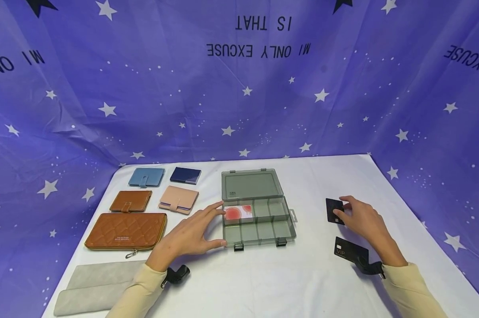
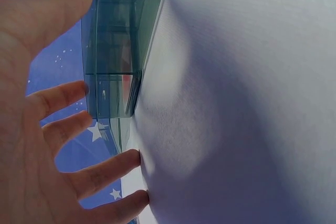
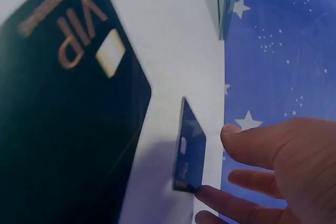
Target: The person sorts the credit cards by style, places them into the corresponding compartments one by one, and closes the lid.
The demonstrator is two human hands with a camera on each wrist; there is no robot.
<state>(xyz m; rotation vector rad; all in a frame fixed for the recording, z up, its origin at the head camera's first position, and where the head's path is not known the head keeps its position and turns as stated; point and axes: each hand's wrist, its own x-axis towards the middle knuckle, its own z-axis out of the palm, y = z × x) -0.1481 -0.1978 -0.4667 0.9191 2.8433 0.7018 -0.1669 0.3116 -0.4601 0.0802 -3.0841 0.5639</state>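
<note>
A translucent grey compartment box [image 1: 277, 229] lies with its lid [image 1: 251, 183] raised back. A red and white card [image 1: 238, 213] is in its back left part. My left hand [image 1: 189, 234] spreads at the box's left side, with fingertips and thumb right at its edge. On the right, my right hand [image 1: 363, 218] reaches over a black card [image 1: 330, 206]. Its thumb stands apart from that card in the right wrist view, while one fingertip meets the card's corner. Nearer me lies a second black card [image 1: 344, 248], marked VIP and partly covered by the wrist camera.
Left of the box lie a blue wallet [image 1: 146, 176], a navy card holder [image 1: 185, 175], a brown wallet [image 1: 131, 200], a pink wallet [image 1: 179, 198] and a quilted brown zip wallet [image 1: 124, 229]. A folded grey cloth-like piece [image 1: 92, 287] is at the front left.
</note>
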